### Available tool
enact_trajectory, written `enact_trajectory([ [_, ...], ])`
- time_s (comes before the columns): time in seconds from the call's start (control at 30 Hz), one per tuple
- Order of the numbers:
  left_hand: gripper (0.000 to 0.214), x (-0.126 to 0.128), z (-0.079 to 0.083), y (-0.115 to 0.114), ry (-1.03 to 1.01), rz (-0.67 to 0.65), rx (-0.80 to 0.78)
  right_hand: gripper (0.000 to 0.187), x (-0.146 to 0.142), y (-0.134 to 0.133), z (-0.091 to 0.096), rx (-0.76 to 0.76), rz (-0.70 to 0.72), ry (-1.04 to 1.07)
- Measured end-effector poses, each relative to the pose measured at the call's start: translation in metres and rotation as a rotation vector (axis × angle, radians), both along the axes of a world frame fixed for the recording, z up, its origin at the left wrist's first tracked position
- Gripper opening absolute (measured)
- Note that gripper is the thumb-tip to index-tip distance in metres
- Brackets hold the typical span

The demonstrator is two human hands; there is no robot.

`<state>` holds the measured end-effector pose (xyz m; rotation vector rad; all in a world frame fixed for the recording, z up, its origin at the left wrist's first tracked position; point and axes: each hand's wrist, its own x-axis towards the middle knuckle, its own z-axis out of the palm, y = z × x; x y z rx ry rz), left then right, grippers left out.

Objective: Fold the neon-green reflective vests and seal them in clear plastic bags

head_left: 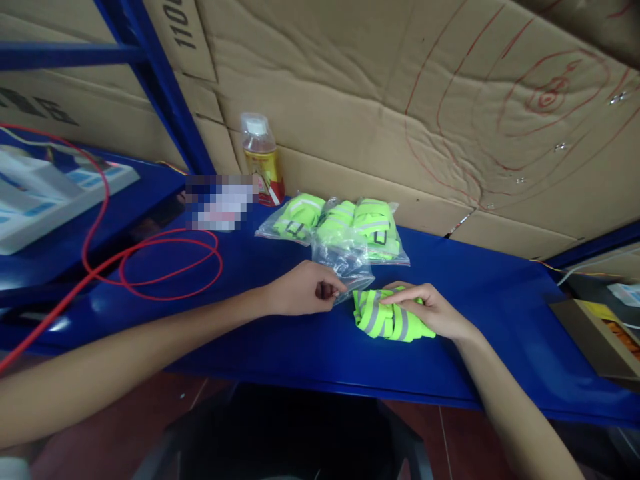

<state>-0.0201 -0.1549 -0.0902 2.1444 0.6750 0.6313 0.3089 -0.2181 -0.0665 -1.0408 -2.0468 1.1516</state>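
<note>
My left hand [306, 288] is closed, its thumb and forefinger pinching the edge of a clear plastic bag [345, 263]. In my right hand [430, 307] is a folded neon-yellow reflective strap bundle [383, 317] with grey stripes, resting on the blue tabletop [280, 353]. The fingers lie over its top, and part of the thumb side is hidden. Behind both hands, neon-yellow bundles sit in clear zip bags: a left bagged bundle [300, 217], a middle one [340, 217] and a right one [377, 227]. Black buckles show through the plastic. The pinched bag overlaps the front of this row.
A bottle [264, 163] with a yellow and red label stands against the cardboard wall [350, 87]. A red cable [170, 233] loops across the table's left side, near a power strip [65, 193]. On the right is an open cardboard box [595, 333]; a chair [300, 433] is below.
</note>
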Motion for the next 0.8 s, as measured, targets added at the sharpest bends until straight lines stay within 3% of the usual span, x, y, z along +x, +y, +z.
enact_trajectory([
  [0.1,0.016,0.001,-0.001,-0.004,0.018,0.025,0.086,0.025,-0.001,-0.002,0.003,-0.044,0.043,0.031],
  [0.3,0.018,0.005,-0.013,-0.017,0.064,0.076,0.534,0.022,-0.017,-0.010,0.004,-0.141,0.056,0.176],
  [0.43,0.018,0.009,-0.019,-0.020,-0.001,0.141,0.652,0.023,-0.024,-0.010,-0.003,-0.033,-0.056,0.154],
  [0.57,0.035,0.011,-0.016,-0.021,-0.064,0.236,0.720,0.025,-0.022,-0.009,-0.010,0.087,-0.158,0.081],
  [0.67,0.044,0.011,-0.013,-0.023,-0.092,0.229,0.826,0.028,-0.026,-0.012,-0.013,0.193,-0.241,0.065],
  [0.8,0.058,0.011,-0.009,-0.026,-0.087,0.178,0.854,0.031,-0.037,-0.016,-0.015,0.280,-0.247,0.104],
])
